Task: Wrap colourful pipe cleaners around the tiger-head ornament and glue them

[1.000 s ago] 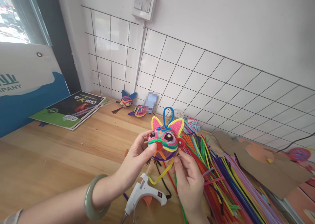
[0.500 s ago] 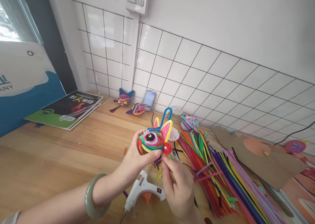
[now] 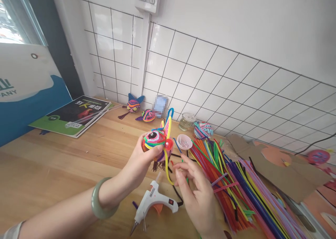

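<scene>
My left hand [image 3: 141, 158] is wrapped round a colourful pipe-cleaner animal head [image 3: 157, 141] with a black eye, pink-and-yellow ears, a blue loop on top, a red disc at its side and a dark tassel below. A yellow pipe cleaner [image 3: 167, 167] hangs down from beside the red disc. Near its lower end is my right hand [image 3: 194, 190], its fingers apart and curved, with nothing visibly gripped. Below the hands lies a white glue gun [image 3: 154, 200], nozzle towards the lower left.
Bundles of coloured pipe cleaners [image 3: 252, 190] spread over the right side. A bowl of beads [image 3: 184, 142], a glass jar [image 3: 187, 121] and finished pieces [image 3: 133, 104] stand near the wall. Magazines [image 3: 76, 116] lie at the left; brown cardboard [image 3: 296, 183] is at the right.
My right hand has let go near the red disc, moved down and right, and opened. My left hand has turned the animal head and shifted it slightly left, showing the hanging yellow pipe cleaner.
</scene>
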The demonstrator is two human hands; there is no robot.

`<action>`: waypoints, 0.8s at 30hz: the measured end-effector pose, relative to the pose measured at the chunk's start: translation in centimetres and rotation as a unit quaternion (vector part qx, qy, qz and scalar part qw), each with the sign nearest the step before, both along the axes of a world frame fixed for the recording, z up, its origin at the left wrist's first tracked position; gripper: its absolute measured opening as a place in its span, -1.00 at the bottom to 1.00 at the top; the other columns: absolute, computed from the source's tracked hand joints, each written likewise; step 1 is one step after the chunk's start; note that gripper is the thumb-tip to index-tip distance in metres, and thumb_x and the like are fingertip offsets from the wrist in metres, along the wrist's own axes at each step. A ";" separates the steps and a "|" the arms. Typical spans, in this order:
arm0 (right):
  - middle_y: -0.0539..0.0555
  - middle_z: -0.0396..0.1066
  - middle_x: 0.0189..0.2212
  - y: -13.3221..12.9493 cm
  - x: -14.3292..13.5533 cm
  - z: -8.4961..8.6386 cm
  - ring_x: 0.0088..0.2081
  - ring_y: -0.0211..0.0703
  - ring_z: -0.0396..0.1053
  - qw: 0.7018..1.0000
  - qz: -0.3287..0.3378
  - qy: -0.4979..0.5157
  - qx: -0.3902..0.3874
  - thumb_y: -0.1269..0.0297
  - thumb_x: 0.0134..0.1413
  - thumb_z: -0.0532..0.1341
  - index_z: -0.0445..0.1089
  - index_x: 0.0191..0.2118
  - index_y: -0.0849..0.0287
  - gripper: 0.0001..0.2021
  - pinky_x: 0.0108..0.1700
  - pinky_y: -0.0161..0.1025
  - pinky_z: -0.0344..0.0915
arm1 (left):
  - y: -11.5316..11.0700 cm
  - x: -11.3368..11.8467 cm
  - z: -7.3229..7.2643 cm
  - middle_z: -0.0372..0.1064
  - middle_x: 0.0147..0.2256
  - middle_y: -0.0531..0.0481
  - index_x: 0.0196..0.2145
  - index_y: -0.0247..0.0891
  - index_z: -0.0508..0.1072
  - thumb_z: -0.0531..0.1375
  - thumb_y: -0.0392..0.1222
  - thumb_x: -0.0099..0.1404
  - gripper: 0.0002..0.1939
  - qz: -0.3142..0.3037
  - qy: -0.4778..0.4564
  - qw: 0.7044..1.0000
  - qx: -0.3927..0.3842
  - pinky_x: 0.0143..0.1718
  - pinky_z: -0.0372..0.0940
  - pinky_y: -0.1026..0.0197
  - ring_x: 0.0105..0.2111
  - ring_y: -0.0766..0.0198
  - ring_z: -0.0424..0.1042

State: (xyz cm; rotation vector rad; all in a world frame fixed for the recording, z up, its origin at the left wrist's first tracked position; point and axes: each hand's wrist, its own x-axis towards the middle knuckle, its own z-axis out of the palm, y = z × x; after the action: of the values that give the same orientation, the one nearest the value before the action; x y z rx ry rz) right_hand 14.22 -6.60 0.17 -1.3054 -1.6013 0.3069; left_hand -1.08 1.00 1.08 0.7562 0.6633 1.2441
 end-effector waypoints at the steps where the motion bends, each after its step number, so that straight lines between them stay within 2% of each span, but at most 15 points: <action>1: 0.07 0.54 -0.25 0.0 0.4 0.1 -0.41 -0.27 0.50 1.000 -0.010 0.015 -0.014 0.29 0.28 0.13 0.32 0.11 0.11 -0.69 -0.36 -0.34 0.49 | 0.2 -0.1 0.2 0.48 -0.20 -0.01 -0.08 -0.21 0.34 0.41 -0.13 0.07 -0.51 0.001 -0.006 1.000 -0.003 -0.26 0.29 0.24 -0.27 0.26 0.42; 6: 0.11 0.53 -0.25 1.1 4.8 1.1 -0.44 -0.22 0.47 0.988 -0.127 0.031 -0.079 0.06 0.23 0.15 0.36 0.04 0.17 -0.63 -0.31 -0.27 0.46 | 1.1 -1.2 1.2 0.45 -0.28 0.07 -0.13 -0.17 0.41 0.41 -0.16 0.07 -0.59 0.015 -0.031 0.999 0.016 -0.35 0.24 0.27 -0.36 0.32 0.36; 8: 0.17 0.53 -0.25 1.8 7.3 1.2 -0.38 -0.14 0.49 0.973 -0.161 -0.049 -0.157 -0.01 0.26 0.03 0.36 0.03 0.23 -0.56 -0.22 -0.19 0.44 | 1.4 -1.7 1.6 0.44 -0.30 0.08 -0.15 -0.16 0.43 0.38 -0.16 0.10 -0.64 0.020 -0.037 0.999 0.031 -0.37 0.23 0.28 -0.40 0.34 0.34; 9: 0.16 0.54 -0.25 2.2 8.4 1.0 -0.32 -0.11 0.50 0.954 -0.154 -0.123 -0.225 0.01 0.29 -0.04 0.36 0.02 0.22 -0.55 -0.16 -0.18 0.42 | 1.5 -2.0 1.8 0.43 -0.32 0.09 -0.17 -0.17 0.44 0.38 -0.17 0.11 -0.68 0.024 -0.038 0.998 0.041 -0.39 0.23 0.29 -0.43 0.36 0.32; 12: 0.13 0.55 -0.36 2.8 10.8 -0.3 -0.30 -0.03 0.51 0.917 -0.127 -0.204 -0.319 0.15 0.21 0.05 0.47 -0.26 0.15 -0.72 -0.20 -0.17 0.36 | 1.9 -2.6 2.4 0.42 -0.34 0.06 -0.21 -0.20 0.46 0.35 -0.14 0.15 -0.75 0.022 -0.029 0.997 0.074 -0.40 0.24 0.30 -0.45 0.37 0.29; 15: 0.09 0.53 -0.48 3.2 11.2 -2.2 -0.36 -0.01 0.50 0.875 -0.119 -0.267 -0.387 0.39 0.00 0.17 0.43 -0.48 0.14 -0.88 -0.31 -0.22 0.26 | 2.2 -2.9 2.8 0.45 -0.26 0.00 -0.21 -0.21 0.46 0.37 -0.13 0.12 -0.71 0.038 -0.022 0.997 0.068 -0.34 0.29 0.27 -0.35 0.28 0.37; 17: 0.11 0.53 -0.47 3.4 10.8 -3.5 -0.34 0.02 0.51 0.846 -0.126 -0.304 -0.420 0.50 -0.14 0.20 0.43 -0.45 0.16 -0.88 -0.35 -0.24 0.20 | 2.3 -2.9 2.9 0.46 -0.25 -0.01 -0.20 -0.21 0.46 0.38 -0.14 0.10 -0.69 0.047 -0.027 0.997 0.055 -0.34 0.30 0.27 -0.33 0.27 0.38; 19: 0.17 0.56 -0.39 3.7 10.2 -4.5 -0.27 0.08 0.53 0.827 -0.131 -0.330 -0.437 0.54 -0.17 0.19 0.45 -0.32 0.18 -0.77 -0.35 -0.24 0.19 | 2.3 -2.8 2.8 0.45 -0.26 0.00 -0.18 -0.21 0.45 0.38 -0.16 0.10 -0.68 0.048 -0.035 0.997 0.045 -0.36 0.29 0.28 -0.36 0.29 0.38; 22: 0.29 0.57 -0.25 3.9 9.9 -5.1 -0.18 0.14 0.53 0.821 -0.130 -0.343 -0.438 0.50 -0.07 0.17 0.42 -0.09 0.25 -0.65 -0.30 -0.20 0.24 | 2.3 -2.8 2.7 0.46 -0.19 0.00 -0.13 -0.18 0.42 0.38 -0.18 0.11 -0.63 0.052 -0.044 0.997 0.024 -0.29 0.32 0.27 -0.28 0.27 0.41; 24: 0.29 0.57 -0.24 3.8 10.4 -5.0 -0.16 0.12 0.54 0.828 -0.129 -0.339 -0.429 0.50 -0.07 0.16 0.39 -0.01 0.28 -0.58 -0.25 -0.19 0.28 | 2.2 -2.8 2.7 0.45 -0.15 -0.01 -0.10 -0.16 0.40 0.38 -0.18 0.12 -0.61 0.052 -0.045 0.998 0.016 -0.24 0.33 0.23 -0.23 0.24 0.42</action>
State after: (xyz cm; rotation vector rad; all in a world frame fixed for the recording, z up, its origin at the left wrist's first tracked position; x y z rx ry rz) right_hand 24.59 -2.78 -4.85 -2.5239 -1.8970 0.4515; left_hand -3.88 3.22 3.81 0.6957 0.6173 1.3786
